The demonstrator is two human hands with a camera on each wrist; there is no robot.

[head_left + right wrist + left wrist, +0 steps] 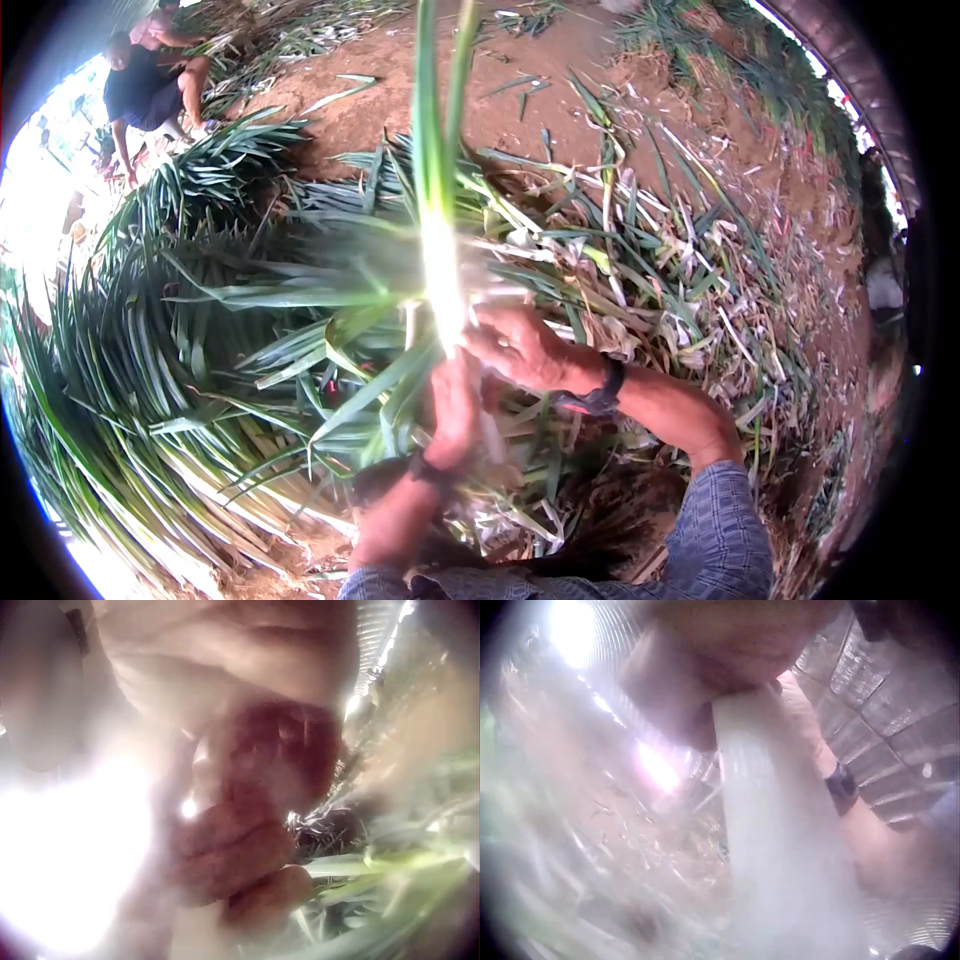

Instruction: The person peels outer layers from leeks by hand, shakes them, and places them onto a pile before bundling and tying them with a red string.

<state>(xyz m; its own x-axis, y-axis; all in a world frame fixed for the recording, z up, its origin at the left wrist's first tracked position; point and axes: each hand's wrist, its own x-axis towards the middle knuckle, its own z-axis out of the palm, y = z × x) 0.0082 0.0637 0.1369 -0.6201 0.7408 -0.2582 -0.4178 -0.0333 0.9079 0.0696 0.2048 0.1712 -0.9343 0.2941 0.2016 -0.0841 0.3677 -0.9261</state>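
Leek (437, 225) in hand at mid-view, near upright, green leaves running out at 12 o'clock, white shank bright with glare. Your right hand (525, 348), just off centre at 4 o'clock, has its grip clamped on the shank, fingers curled in the right wrist view. Your left hand (455, 400), at 6 to 7 o'clock, is against the shank lower down; blurred, so you cannot tell whether its grip is clamped or only touching.

Black wristband (600, 390) on your right wrist, dark band (430, 472) on your left; patterned blue sleeve (720, 525) at 5 o'clock.

Stacked leeks (150, 440) spread wide from 7 to 9 o'clock, white ends toward 7. Second leafy heap (225, 165) at 10 o'clock, near a squatting person in a dark top (140, 95). Loose leaves and pale stripped layers (690, 275) litter 2 to 4 o'clock. Brown earth floor (370, 65) shows at 11 to 12.
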